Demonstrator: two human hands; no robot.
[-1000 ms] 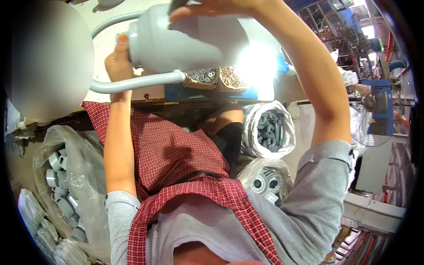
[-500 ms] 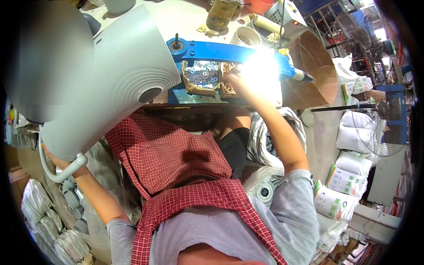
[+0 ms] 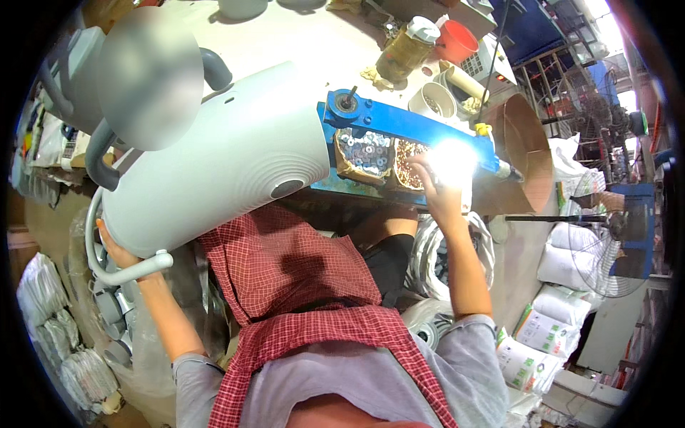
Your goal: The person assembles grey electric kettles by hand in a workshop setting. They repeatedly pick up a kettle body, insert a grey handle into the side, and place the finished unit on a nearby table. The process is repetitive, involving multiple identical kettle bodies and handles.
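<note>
My left hand [image 3: 118, 251] grips the lower end of a large pale grey plastic housing [image 3: 214, 175] with a curved tube handle [image 3: 121, 271]; the housing lies tilted across my lap and the bench edge. My right hand [image 3: 437, 192] reaches to the front of the blue bench fixture [image 3: 399, 125], beside a cardboard box of silver washers [image 3: 365, 153] and a box of brownish small parts [image 3: 405, 157]. Glare hides the fingers of my right hand, so whether it holds anything cannot be told. I wear a red checked apron [image 3: 285, 271].
On the bench stand a glass jar [image 3: 403, 50], a red cup [image 3: 457, 41], a white cup of small parts [image 3: 433, 102] and a cardboard cone [image 3: 524, 153]. Bags of grey plastic parts [image 3: 110, 314] lie at my left, white sacks [image 3: 564, 264] and a fan [image 3: 614, 235] at right.
The grey housing has come down from overhead to my left side. My right hand let go of it and went to the parts boxes on the blue fixture.
</note>
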